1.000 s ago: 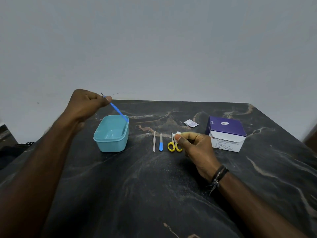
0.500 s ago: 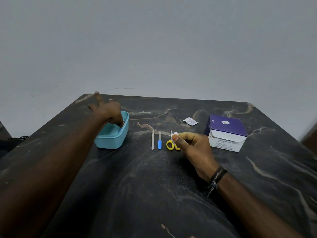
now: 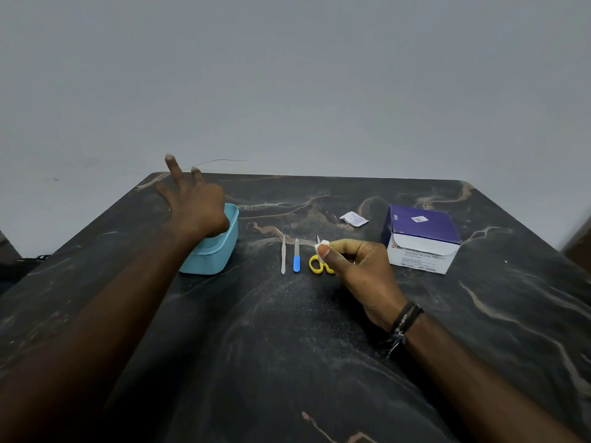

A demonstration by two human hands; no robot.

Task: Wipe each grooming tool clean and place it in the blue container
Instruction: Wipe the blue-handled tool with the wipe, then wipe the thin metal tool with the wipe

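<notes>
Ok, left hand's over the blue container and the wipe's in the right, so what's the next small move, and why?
Probably bring the left hand, open with nothing visible in it above the light blue plastic container, over to the thin plain metal tool, the nearest one. It, the blue-handled nail file and the yellow-handled scissors lie unwiped on the dark marble table, while the right hand pinches the white wipe.
</notes>
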